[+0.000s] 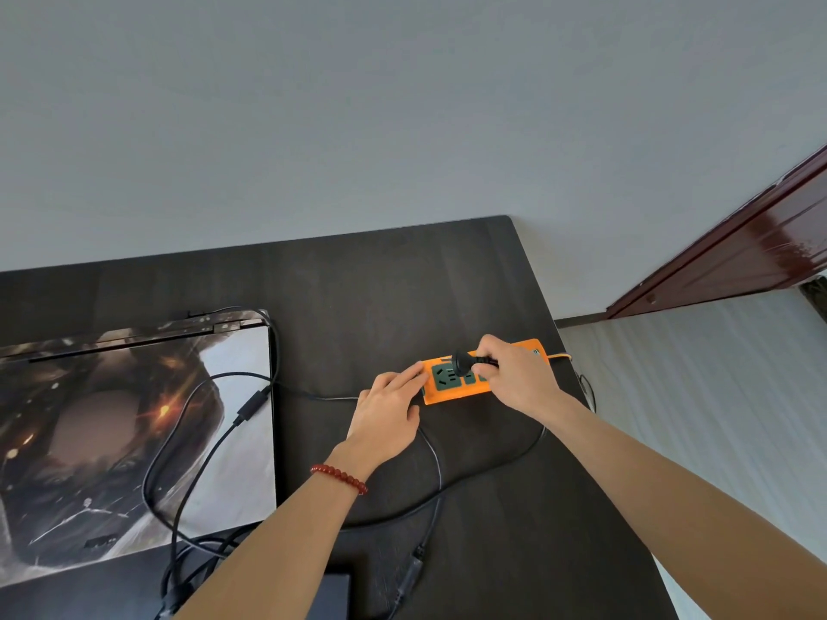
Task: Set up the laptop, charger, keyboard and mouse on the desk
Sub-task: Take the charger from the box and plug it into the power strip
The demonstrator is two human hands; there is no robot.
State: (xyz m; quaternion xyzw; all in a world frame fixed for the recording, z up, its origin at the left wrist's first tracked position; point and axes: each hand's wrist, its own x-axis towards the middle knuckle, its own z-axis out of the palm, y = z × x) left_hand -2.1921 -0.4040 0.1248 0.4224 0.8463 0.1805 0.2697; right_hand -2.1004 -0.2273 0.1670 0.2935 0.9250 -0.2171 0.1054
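At the far right of the dark counter (402,270), the right hand (514,373) pinched the small, rigid black plug (463,363) by its body over the light orange power strip (452,389), which the flat, unclenched left hand (389,413) steadied against sliding.

Home room, dark desk (402,279), wooden door (760,243)

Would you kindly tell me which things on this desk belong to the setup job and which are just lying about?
Job: closed laptop, black plug in right hand, orange power strip steadied by left hand, charger brick, charger cables.

Lying about: nothing on the desk; only the door beyond.
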